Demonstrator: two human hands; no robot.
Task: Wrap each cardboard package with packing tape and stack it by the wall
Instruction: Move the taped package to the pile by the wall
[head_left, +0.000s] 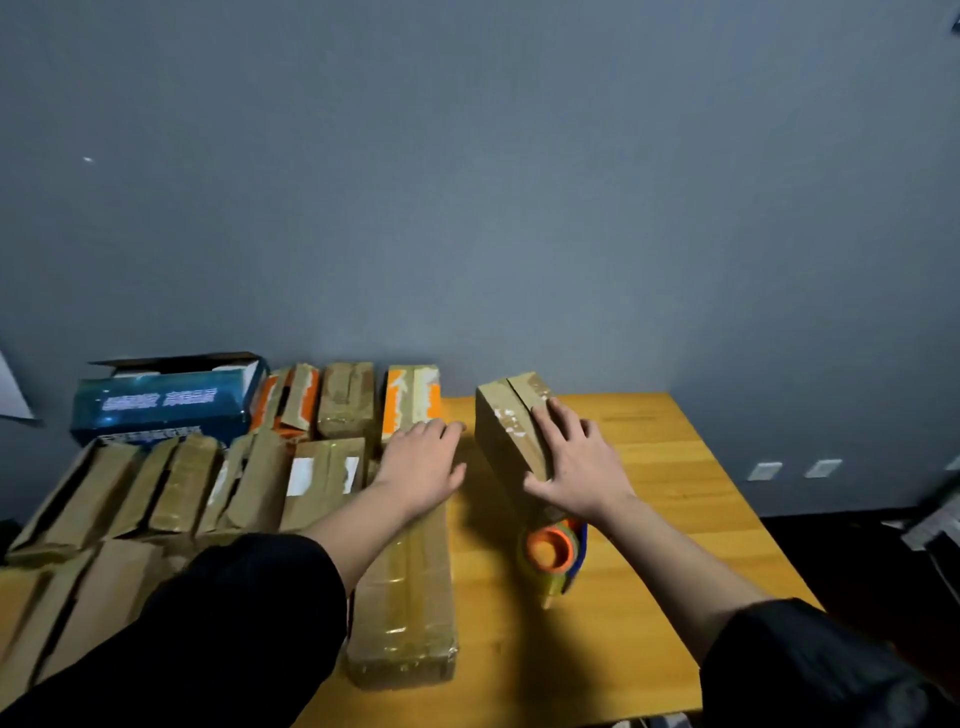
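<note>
Right hand (571, 462) flat, fingers spread, pressing upright cardboard package (511, 431) near wall. Left hand (423, 462) open, hovering just left of it. Tape dispenser (553, 553) below right wrist. Package looks stiff, light, tape-slick; best gripped across both long sides.

right hand (569, 462): flat on cardboard package (511, 431) near the wall (467, 182)
left hand (422, 465): fingers straight, over taped package (402, 597)
tape dispenser (553, 553): on wooden table (675, 493), under right forearm
</note>
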